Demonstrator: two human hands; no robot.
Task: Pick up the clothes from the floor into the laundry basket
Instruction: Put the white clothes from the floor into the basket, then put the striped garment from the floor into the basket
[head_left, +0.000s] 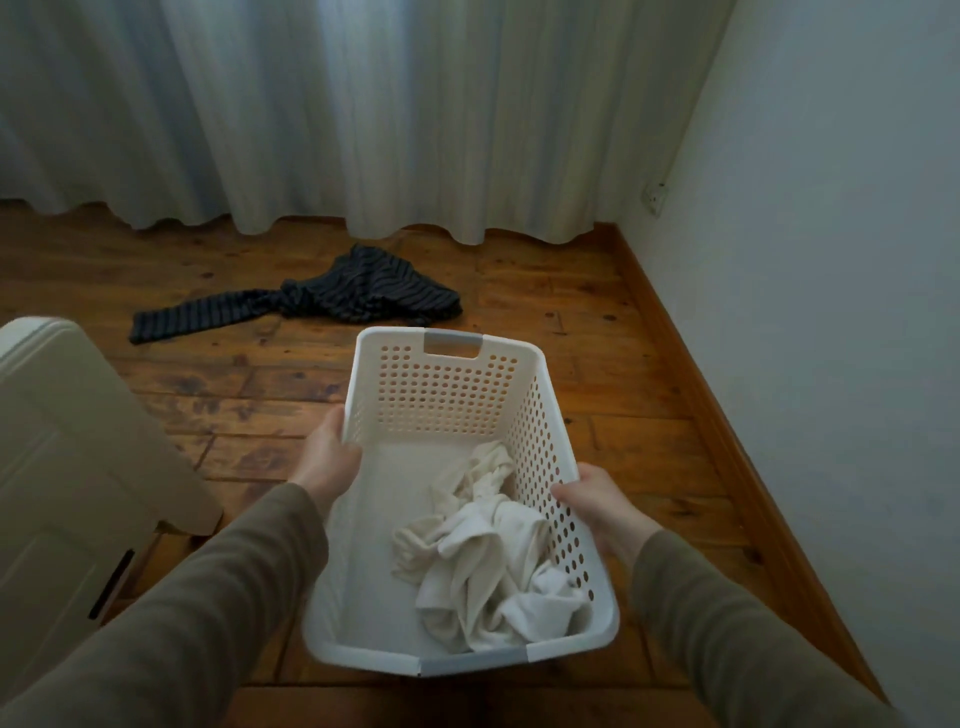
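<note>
The white perforated plastic laundry basket (447, 395) is held above the brown wooden plank floor (597, 322), long axis running near to far, crumpled white cloth (488, 551) inside. Beyond its far end lies a dark striped garment (358, 291) (one sleeve trailing left), nothing between. Left hand (327, 457) and right hand (597, 504) grip the side rims.

We've got a white perforated plastic laundry basket (457, 395) with crumpled white clothes (483, 551) in its right half. A dark striped garment (322, 296) lies spread on the wooden floor beyond it.
</note>
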